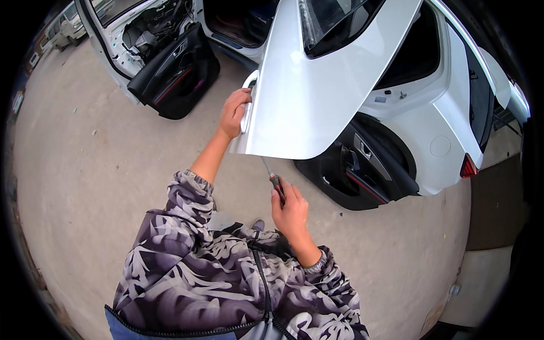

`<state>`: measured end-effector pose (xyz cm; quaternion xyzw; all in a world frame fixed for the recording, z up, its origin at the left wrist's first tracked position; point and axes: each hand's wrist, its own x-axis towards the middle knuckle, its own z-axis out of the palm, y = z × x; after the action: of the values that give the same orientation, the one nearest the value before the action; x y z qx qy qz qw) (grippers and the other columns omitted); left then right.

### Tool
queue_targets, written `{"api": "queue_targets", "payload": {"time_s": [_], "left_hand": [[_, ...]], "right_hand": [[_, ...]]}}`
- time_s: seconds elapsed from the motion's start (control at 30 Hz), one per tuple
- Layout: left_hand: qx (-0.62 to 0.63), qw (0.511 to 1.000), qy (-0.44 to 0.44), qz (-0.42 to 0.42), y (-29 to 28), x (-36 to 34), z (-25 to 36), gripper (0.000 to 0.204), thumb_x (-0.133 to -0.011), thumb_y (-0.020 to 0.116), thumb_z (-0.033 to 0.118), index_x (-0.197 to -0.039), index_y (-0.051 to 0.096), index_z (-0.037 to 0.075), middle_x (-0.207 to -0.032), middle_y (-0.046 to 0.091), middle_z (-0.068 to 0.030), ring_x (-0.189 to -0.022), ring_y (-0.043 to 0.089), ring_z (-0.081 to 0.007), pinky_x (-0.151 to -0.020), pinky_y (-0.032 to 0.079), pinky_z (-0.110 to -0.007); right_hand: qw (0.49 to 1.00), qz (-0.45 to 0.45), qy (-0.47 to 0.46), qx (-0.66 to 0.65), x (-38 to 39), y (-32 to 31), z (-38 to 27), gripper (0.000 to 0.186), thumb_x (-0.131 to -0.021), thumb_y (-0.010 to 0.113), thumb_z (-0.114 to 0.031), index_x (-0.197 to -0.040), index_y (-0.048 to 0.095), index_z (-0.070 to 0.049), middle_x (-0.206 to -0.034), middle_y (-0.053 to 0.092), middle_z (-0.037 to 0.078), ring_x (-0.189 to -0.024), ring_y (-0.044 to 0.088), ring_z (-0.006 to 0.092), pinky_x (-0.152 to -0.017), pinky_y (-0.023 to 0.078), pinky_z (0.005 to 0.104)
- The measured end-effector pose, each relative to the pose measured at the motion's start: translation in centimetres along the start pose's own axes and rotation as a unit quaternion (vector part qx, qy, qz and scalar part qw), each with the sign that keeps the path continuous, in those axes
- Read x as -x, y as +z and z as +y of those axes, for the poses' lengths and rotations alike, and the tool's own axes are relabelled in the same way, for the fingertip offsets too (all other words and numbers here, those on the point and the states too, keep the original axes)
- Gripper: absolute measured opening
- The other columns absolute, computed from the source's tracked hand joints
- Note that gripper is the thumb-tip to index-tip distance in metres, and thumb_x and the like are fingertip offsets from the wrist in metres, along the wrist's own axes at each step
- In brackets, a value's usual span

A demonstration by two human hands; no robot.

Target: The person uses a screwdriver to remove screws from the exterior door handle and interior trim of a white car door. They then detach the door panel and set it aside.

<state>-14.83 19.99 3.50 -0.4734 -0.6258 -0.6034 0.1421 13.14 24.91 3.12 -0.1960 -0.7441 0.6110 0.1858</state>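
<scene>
A white car door (306,96) stands swung out in front of me, its edge toward me. My left hand (233,112) is closed around the white outer door handle (247,116) on the door's left face. Just below the door's near edge, my right hand (290,208) grips a screwdriver (275,182) by its dark handle. The thin metal shaft points up and forward to the door edge, where its tip is hidden. Whether the tip touches the door cannot be made out.
A black door trim panel (357,181) leans at the right by the rear wheel of the white car (447,124). Another black trim panel (175,73) hangs by the opened front door (113,51) at the far left. Concrete floor (102,198) lies underneath. Parked vehicles (62,27) stand far left.
</scene>
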Motion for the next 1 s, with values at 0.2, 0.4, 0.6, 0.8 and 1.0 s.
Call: {"api": "queue_targets", "payload": {"time_s": [0.2, 0.4, 0.6, 0.8, 1.0], "left_hand": [[-0.004, 1.000, -0.013, -0.005, 0.0, 0.0, 0.8, 0.021, -0.074, 0.040, 0.013, -0.082, 0.053, -0.003, -0.090, 0.056, -0.0174, -0.105, 0.050, -0.0376, -0.091, 0.037, -0.040], [-0.011, 1.000, -0.001, -0.022, -0.2, -0.2, 0.4, 0.020, -0.075, 0.039, 0.011, -0.083, 0.053, -0.003, -0.090, 0.055, -0.0176, -0.105, 0.049, -0.0374, -0.091, 0.037, -0.040], [-0.003, 1.000, -0.010, -0.011, 0.2, -0.1, 0.8, 0.020, -0.075, 0.040, 0.011, -0.082, 0.053, -0.002, -0.090, 0.056, -0.0180, -0.105, 0.049, -0.0375, -0.091, 0.037, -0.040], [-0.011, 1.000, 0.001, -0.013, 0.0, -0.2, 0.7, 0.020, -0.075, 0.039, 0.010, -0.083, 0.053, -0.002, -0.091, 0.055, -0.0178, -0.105, 0.049, -0.0376, -0.091, 0.037, -0.040], [-0.017, 1.000, -0.015, -0.012, -0.1, 0.0, 0.8, 0.020, -0.075, 0.039, 0.011, -0.083, 0.053, -0.002, -0.092, 0.055, -0.0180, -0.105, 0.049, -0.0378, -0.091, 0.037, -0.040]], "right_hand": [[0.643, -0.233, 0.319, -0.656, -2.0, -2.9, 1.2, 0.032, -0.089, 0.050, -0.017, -0.117, 0.052, 0.000, -0.084, 0.059, 0.007, -0.050, 0.047, 0.0094, -0.044, 0.039, 0.0256], [0.974, -0.037, 0.122, -0.185, 0.0, 0.0, -1.4, 0.032, -0.092, 0.043, -0.012, -0.118, 0.048, 0.004, -0.087, 0.059, 0.009, -0.045, 0.035, 0.0058, -0.037, 0.025, 0.0185], [0.759, -0.132, 0.284, -0.572, -1.0, -2.3, -0.2, 0.034, -0.094, 0.040, -0.018, -0.120, 0.046, 0.003, -0.082, 0.057, 0.010, -0.046, 0.036, 0.0068, -0.035, 0.027, 0.0188], [0.902, -0.065, 0.203, -0.374, -0.4, -1.3, -1.4, 0.031, -0.093, 0.042, -0.015, -0.116, 0.049, 0.004, -0.084, 0.058, 0.009, -0.044, 0.035, 0.0074, -0.035, 0.025, 0.0205], [0.899, -0.096, 0.216, -0.368, -0.5, -1.3, -1.3, 0.032, -0.092, 0.043, -0.020, -0.114, 0.048, 0.004, -0.084, 0.056, 0.007, -0.043, 0.034, 0.0074, -0.035, 0.026, 0.0217]]}}
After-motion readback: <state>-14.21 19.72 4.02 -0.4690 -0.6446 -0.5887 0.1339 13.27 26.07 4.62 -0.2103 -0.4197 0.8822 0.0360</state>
